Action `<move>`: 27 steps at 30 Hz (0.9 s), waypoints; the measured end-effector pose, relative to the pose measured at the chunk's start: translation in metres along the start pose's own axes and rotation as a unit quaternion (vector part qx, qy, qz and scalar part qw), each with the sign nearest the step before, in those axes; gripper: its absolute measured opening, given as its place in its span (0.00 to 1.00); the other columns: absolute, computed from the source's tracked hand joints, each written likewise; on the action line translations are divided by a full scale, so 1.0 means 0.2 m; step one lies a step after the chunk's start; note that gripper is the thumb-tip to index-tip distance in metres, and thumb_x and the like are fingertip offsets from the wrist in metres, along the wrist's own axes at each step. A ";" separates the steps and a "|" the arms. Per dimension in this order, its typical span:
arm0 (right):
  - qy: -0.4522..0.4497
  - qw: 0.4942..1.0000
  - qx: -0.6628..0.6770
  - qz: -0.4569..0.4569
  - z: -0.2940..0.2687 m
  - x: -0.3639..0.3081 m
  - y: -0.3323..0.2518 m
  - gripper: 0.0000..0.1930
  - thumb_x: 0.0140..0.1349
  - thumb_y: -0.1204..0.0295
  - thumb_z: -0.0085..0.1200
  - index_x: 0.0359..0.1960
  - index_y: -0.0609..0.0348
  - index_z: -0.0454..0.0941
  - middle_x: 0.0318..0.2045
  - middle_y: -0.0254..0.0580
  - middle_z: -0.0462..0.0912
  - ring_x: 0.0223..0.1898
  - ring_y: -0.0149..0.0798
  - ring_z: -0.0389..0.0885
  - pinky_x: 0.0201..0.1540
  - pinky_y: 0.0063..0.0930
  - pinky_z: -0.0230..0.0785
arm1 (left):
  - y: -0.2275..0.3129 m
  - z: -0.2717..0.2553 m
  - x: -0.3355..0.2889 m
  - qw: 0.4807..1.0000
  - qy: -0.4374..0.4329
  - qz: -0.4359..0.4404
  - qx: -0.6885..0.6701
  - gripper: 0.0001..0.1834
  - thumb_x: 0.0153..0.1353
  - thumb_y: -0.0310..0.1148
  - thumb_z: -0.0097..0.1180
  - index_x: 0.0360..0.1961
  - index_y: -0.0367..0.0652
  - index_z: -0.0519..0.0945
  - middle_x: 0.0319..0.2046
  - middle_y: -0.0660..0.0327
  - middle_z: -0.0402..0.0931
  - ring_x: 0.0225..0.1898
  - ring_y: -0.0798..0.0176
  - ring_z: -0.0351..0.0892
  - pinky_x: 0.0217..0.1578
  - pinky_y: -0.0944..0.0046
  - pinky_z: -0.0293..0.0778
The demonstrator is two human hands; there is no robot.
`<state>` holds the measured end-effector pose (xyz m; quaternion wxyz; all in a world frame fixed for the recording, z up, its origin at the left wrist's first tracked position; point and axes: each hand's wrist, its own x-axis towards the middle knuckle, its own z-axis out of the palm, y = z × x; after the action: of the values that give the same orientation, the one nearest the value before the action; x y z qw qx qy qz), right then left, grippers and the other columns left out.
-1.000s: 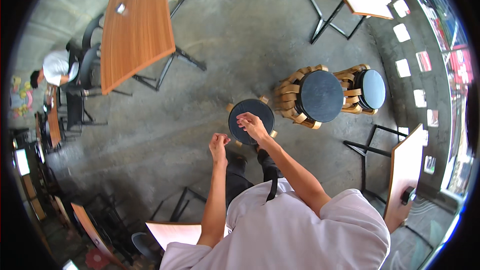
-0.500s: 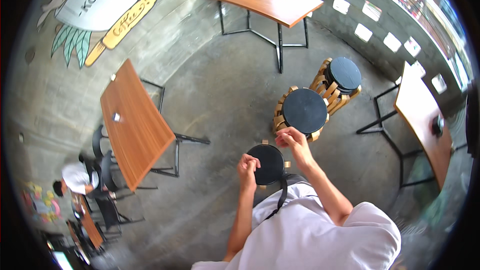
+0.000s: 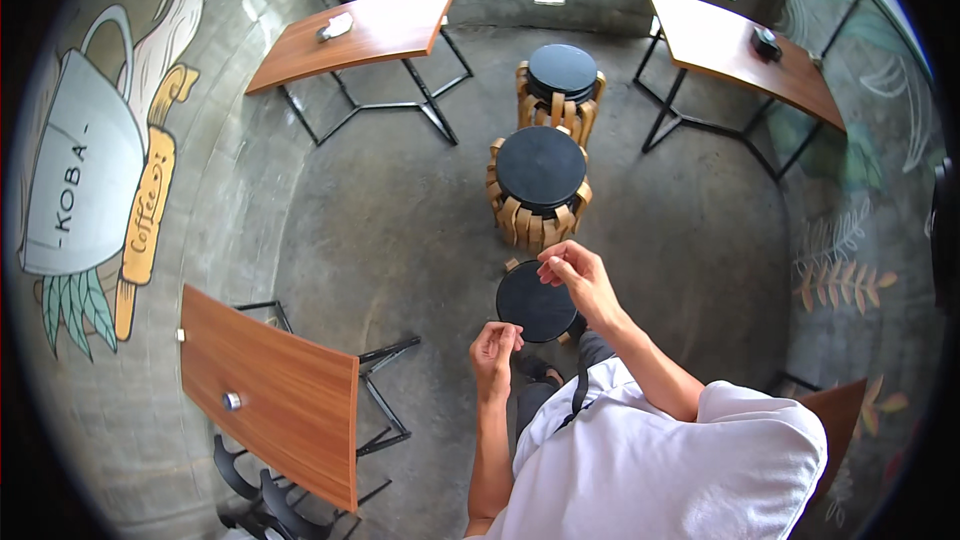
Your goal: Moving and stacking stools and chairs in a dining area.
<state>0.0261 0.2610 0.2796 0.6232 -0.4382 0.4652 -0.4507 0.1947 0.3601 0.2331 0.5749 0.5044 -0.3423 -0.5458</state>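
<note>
Both my hands are raised in front of me, apart from each other. My left hand (image 3: 492,358) is curled with its fingertips drawn together, and nothing shows in it. Farther forward, my right hand (image 3: 578,280) has its thumb against bent fingers, likewise with nothing visible between them. Beneath and between the hands is a round black-topped stool (image 3: 535,305) with light wooden legs; my right hand covers part of its seat in the view. Beyond it rises a stack of black stools (image 3: 541,168) with bent wooden legs, and behind that another similar stack (image 3: 562,70).
A wooden table (image 3: 290,380) with a small round item (image 3: 232,401) stands at left, black chairs (image 3: 265,495) beside it. Farther off are a back-left table (image 3: 380,30) and a back-right table (image 3: 720,30) holding a dark object (image 3: 766,44). A brown panel (image 3: 840,430) shows at lower right.
The view has swung to the right, so the stool stacks and far tables sit farther left. Both hands stay raised and curled. The seated person at left has gone out of view.
</note>
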 end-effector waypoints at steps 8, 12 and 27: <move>0.153 0.987 -0.036 -0.021 -0.10 -0.47 0.10 0.09 0.70 0.72 0.48 0.43 0.63 0.77 0.32 0.35 0.81 0.38 0.27 0.79 0.45 0.24 0.71 | 0.01 0.02 0.06 0.988 -0.140 -0.060 0.019 0.11 0.69 0.32 0.52 0.36 0.34 0.79 0.25 0.65 0.72 0.30 0.72 0.70 0.37 0.71 0.66; 0.299 0.952 -0.027 -0.061 -0.27 -0.81 0.07 0.08 0.69 0.72 0.50 0.43 0.63 0.78 0.32 0.38 0.83 0.37 0.28 0.80 0.44 0.24 0.73 | -0.04 0.13 0.08 0.965 -0.252 -0.054 0.036 0.09 0.69 0.30 0.50 0.37 0.34 0.78 0.26 0.64 0.72 0.30 0.71 0.71 0.37 0.69 0.70; 0.625 0.773 0.038 -0.098 -0.11 -2.48 0.44 0.08 0.69 0.72 0.49 0.42 0.62 0.78 0.31 0.37 0.82 0.36 0.28 0.80 0.44 0.24 0.73 | -0.20 0.38 -0.92 0.886 -0.456 -0.075 0.027 0.07 0.64 0.28 0.49 0.31 0.36 0.77 0.22 0.65 0.69 0.26 0.72 0.67 0.35 0.70 0.67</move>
<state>-0.0611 0.7574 0.2819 0.1635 -0.0793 0.6892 -0.7014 0.0810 0.5287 0.2426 0.2987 0.2394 -0.5423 -0.7479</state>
